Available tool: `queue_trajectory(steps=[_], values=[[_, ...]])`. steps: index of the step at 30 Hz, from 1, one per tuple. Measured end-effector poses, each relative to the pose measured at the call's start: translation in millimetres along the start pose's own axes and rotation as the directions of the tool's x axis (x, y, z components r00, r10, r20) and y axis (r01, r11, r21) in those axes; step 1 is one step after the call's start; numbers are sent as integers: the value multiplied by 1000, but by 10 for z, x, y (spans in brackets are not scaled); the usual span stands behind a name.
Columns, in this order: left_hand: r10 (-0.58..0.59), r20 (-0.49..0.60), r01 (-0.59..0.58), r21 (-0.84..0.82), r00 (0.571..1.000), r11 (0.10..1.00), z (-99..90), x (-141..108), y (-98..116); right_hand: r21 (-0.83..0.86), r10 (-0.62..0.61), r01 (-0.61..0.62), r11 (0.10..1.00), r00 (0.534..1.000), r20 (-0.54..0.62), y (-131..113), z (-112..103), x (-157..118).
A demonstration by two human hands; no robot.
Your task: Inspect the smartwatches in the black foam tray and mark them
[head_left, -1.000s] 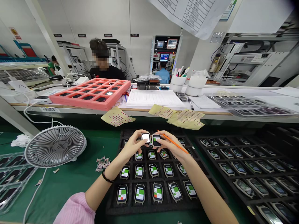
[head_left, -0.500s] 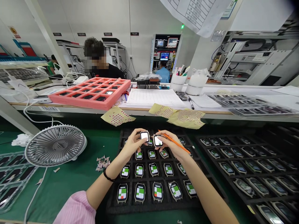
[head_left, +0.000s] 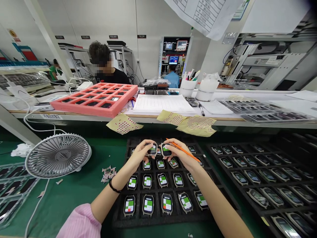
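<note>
Left hand: fingers closed on a smartwatch by its edges, just above the black foam tray.
Right hand: fingers closed on a second smartwatch beside it, orange pencil tucked alongside.
Change: left watch's screen, white earlier, now seems dark with green.

1. A compartmented tray lay at 6 o'clock on the mat, with smartwatches in its rows
2. A second tray lay just beside it at 3 o'clock
3. A desk fan stood on the mat at 9 o'clock, with clear plastic trays at 8 o'clock
4. Behind these, on a raised bench, a foam tray sat at 11 o'clock and a paper form at 12 o'clock
5. Perforated sheets hung over the bench edge in front of the form
6. A seated person was behind the foam tray
</note>
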State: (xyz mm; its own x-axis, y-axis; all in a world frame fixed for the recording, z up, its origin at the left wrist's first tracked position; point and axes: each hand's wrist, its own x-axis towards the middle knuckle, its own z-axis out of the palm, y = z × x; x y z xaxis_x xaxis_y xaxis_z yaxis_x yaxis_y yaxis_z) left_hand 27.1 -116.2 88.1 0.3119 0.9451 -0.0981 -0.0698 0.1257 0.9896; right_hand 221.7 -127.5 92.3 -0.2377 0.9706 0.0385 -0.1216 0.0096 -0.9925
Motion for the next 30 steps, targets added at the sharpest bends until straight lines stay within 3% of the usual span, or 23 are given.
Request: queue_trajectory(steps=[4,21,30], values=[[1,27,-2,22,1000,1000,-13,-24,22,5,-30,29,1000,998,55,1,-33,0],[20,25,-20,14,999,1000,15,-52,44,28,-16,15,1000,999,36,9,-34,2],[42,62,-42,-10,997,999,-39,51,-53,33,-20,19,999,999,36,7,-38,6]])
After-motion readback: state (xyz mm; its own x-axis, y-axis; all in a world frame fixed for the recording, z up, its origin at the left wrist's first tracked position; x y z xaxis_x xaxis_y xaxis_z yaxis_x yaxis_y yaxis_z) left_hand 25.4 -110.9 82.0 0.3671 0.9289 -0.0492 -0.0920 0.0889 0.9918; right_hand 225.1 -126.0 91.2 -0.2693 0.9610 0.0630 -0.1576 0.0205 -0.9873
